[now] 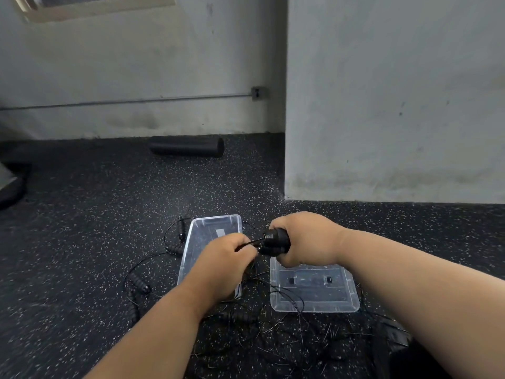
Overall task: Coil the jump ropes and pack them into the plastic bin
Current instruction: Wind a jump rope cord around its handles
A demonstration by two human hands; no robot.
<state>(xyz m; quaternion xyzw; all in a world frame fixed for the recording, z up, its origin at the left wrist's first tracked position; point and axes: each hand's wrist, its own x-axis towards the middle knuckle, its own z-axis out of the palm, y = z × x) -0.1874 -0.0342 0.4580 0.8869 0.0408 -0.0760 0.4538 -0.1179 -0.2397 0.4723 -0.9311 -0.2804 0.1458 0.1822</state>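
Two handles gripped in my right hand; left hand pinches the cord at 9 o'clock; clear bin below.

No text, brand, number or sign could be read anywhere in the view. A small pale rectangular label sat on the clear plastic bin on the speckled black floor, but it showed no legible writing. Two small dark marks on the clear plastic lid beside it were too small to make out.
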